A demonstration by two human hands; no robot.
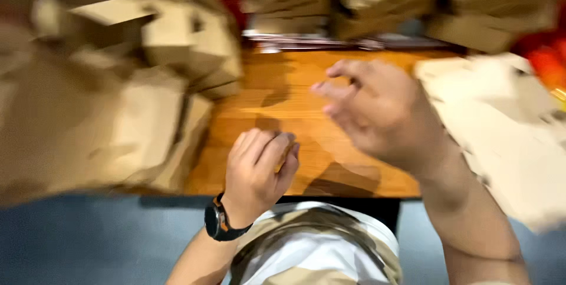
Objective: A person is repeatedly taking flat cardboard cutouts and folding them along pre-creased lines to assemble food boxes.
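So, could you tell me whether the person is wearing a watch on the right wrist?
No, the dark watch sits on the wrist of the left hand, while the wrist of the right hand is bare above the wooden table.

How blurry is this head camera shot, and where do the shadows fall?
Head view: heavy motion blur throughout; the brown cardboard pieces smear most, and the right hand is soft-edged. The left hand, curled, with a black wristwatch, is somewhat sharper. Both hands cast dark shadows on the orange-brown wooden tabletop; no strong glare.
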